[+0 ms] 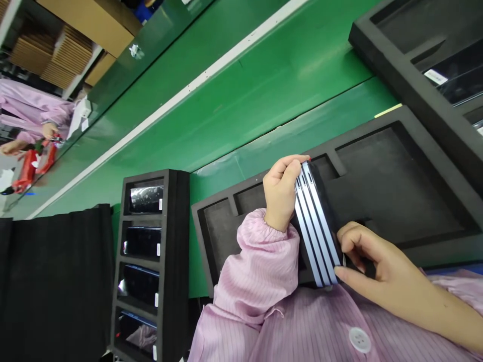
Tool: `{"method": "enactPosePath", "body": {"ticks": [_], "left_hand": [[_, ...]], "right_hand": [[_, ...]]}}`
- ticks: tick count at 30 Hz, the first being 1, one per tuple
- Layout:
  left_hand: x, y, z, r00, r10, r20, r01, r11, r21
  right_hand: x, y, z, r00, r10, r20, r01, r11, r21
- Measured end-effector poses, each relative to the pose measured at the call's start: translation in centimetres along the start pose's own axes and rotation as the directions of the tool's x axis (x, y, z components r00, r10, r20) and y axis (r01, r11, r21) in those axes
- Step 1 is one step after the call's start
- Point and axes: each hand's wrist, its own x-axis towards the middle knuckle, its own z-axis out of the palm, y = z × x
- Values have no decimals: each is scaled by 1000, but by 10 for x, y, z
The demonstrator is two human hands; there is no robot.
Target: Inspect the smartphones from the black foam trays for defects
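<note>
A stack of phones (315,226) with pale blue metal edges stands tilted in front of my chest, held edge-up over a black foam tray (377,181). My left hand (281,188) is closed around the stack's upper end, thumb and fingers pressing at the near top corner. At the lower right corner of the stack, my right hand (368,256) has curled fingers, and its thumb touches the edge of the outermost phone. A thin pale sliver (344,259) shows beside those fingertips; what it is I cannot make out.
To the left, a black foam tray (165,281) holds several dark phones with white labels. Another foam tray (407,65) with labelled devices overlaps at upper right. Beyond the green bench (234,105), a co-worker's hands (49,129) are by red items (28,171). Black cloth (56,281) hangs at left.
</note>
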Motion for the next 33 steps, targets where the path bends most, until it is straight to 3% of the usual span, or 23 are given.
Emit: {"method": "enactPosePath", "body": {"ticks": [12,20,23,26,33], "left_hand": [[3,0,6,994,14,-107,-11,1000,27],[2,1,4,993,12,-119,-23,996,-88],[-1,2,1,991,37,-128,-54,989,-134],[-4,4,0,992,46,-117,-65,985,-160],[-5,8,0,994,-5,-108,-18,978,-207]], "right_hand": [[-3,-5,5,993,71,-98,-69,997,29],[-2,-4,9,984,77,-161,-74,997,25],[-2,-6,6,982,6,-190,-7,1000,-7],[-6,-9,0,966,-124,-227,89,984,-157],[-15,2,-20,926,-343,-158,218,827,-518]]}}
